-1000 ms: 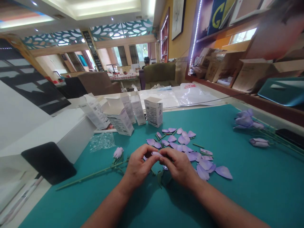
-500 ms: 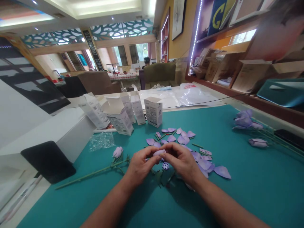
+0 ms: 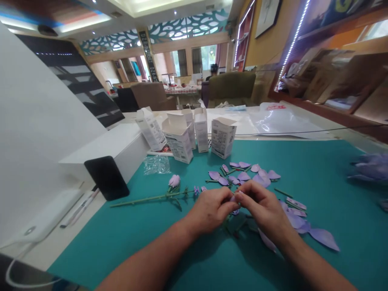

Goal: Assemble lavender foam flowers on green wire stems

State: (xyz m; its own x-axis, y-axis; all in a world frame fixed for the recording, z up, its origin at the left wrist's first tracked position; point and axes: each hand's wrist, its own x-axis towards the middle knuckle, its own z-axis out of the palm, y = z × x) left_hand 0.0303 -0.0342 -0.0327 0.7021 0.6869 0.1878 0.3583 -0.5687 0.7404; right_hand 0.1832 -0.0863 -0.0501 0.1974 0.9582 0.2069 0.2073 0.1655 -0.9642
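My left hand and my right hand meet over the teal mat, their fingertips pinching a small lilac piece that is mostly hidden. Below the fingers shows a purple star-shaped flower part, partly covered, beside dark green artificial leaves. Left of my left hand lies a lilac artificial rose bud on a long green stem. Loose lilac petals and short green stems are scattered beyond and right of my right hand.
Several opened white cartons stand at the mat's far edge, with a clear plastic wrapper near them. A black phone lies by the left edge. Blurred lilac flowers sit at the right. A seated person is far back.
The whole view has swung, so the table items sit further right. My hands have drawn closer around the lilac piece, which is now more hidden, and they partly cover the star-shaped part.
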